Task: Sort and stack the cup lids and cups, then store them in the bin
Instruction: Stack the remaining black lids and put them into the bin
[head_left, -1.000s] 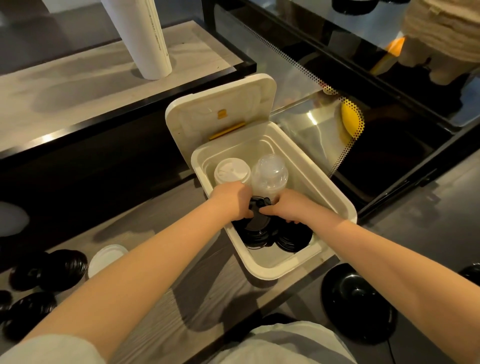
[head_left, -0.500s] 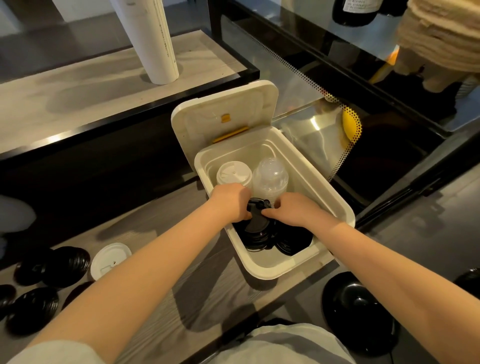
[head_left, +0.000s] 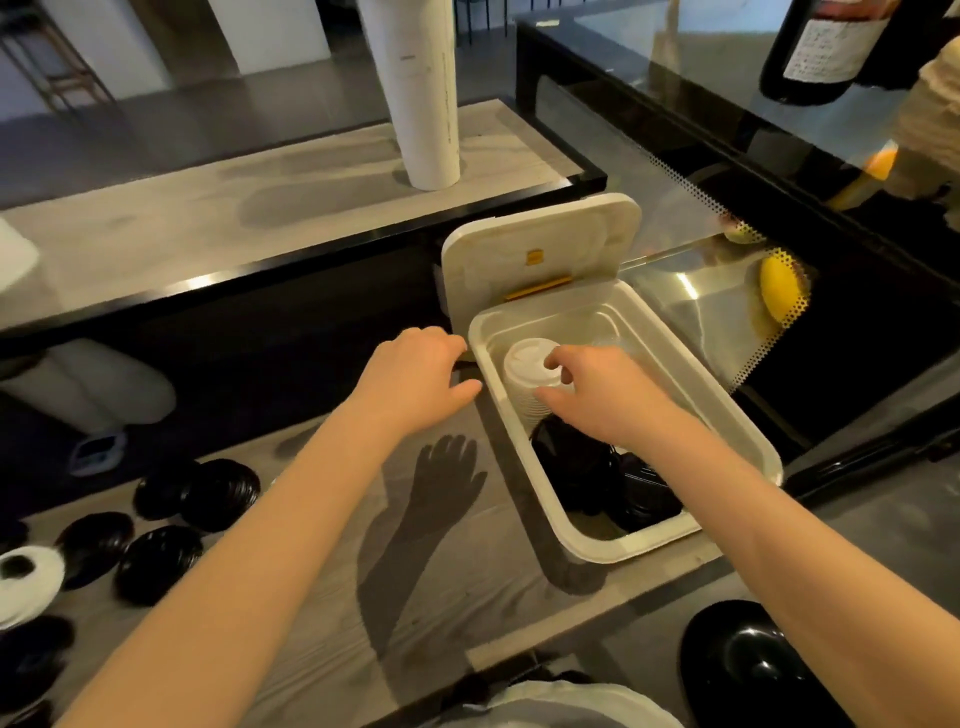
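Note:
The white bin (head_left: 732, 415) stands on the wooden counter with its lid (head_left: 540, 260) flipped up at the back. Inside, a stack of white cup lids (head_left: 522, 364) stands at the far left, and stacks of black lids (head_left: 597, 467) lie in the near half. A bit of clear dome lid (head_left: 608, 340) shows behind my right hand. My right hand (head_left: 597, 395) is in the bin, with thumb and curled fingers round the white lid stack. My left hand (head_left: 415, 379) hovers outside the bin's left rim, fingers relaxed, holding nothing.
Several black lid stacks (head_left: 208, 488) and a white lid (head_left: 26, 577) lie at the counter's left end. A tall stack of white cups (head_left: 426, 104) stands on the upper shelf. A glass display case (head_left: 727, 171) runs along the right. A black round object (head_left: 748, 670) sits low right.
Both hands let go of the black lids in the bin. My left hand pulled out to the left of the rim. My right hand moved onto the white lid stack.

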